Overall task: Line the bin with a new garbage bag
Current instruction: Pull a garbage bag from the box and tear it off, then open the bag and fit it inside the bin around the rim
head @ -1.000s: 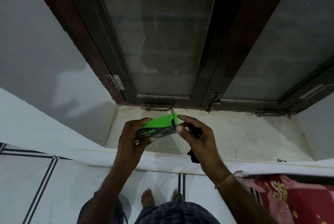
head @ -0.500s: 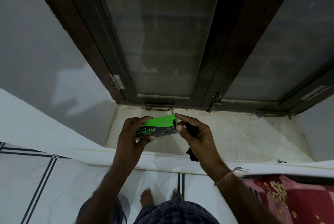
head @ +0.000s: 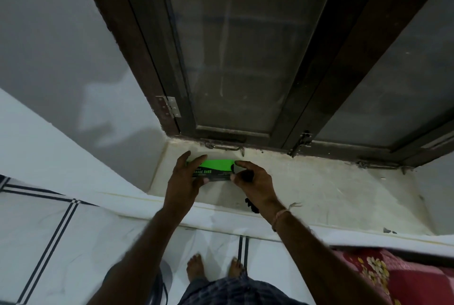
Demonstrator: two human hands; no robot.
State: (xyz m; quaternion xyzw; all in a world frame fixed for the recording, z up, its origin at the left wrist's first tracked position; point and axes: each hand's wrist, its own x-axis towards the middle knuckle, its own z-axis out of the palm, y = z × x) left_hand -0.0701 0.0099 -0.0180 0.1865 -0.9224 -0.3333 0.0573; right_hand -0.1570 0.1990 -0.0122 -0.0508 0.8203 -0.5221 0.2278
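A green and black box labelled garbage bags (head: 216,168) is held low over the pale window sill (head: 331,181). My left hand (head: 184,186) grips its left end, with fingers spread over the top. My right hand (head: 255,181) pinches the box's right end with thumb and forefinger. A crumpled black garbage bag (head: 251,205) is tucked in that palm, and part of it hangs below the wrist. A grey curved rim (head: 167,270), possibly the bin, shows on the floor by my left forearm and is mostly hidden.
A dark wooden window frame with frosted panes rises behind the sill, with a metal hook latch (head: 228,148) just beyond the box. A red floral cloth (head: 393,277) lies at lower right. My bare feet (head: 194,267) stand on white tiled floor.
Both hands have carried the box forward and down toward the sill, closer to the window latch. My left fingers have spread wider over the box.
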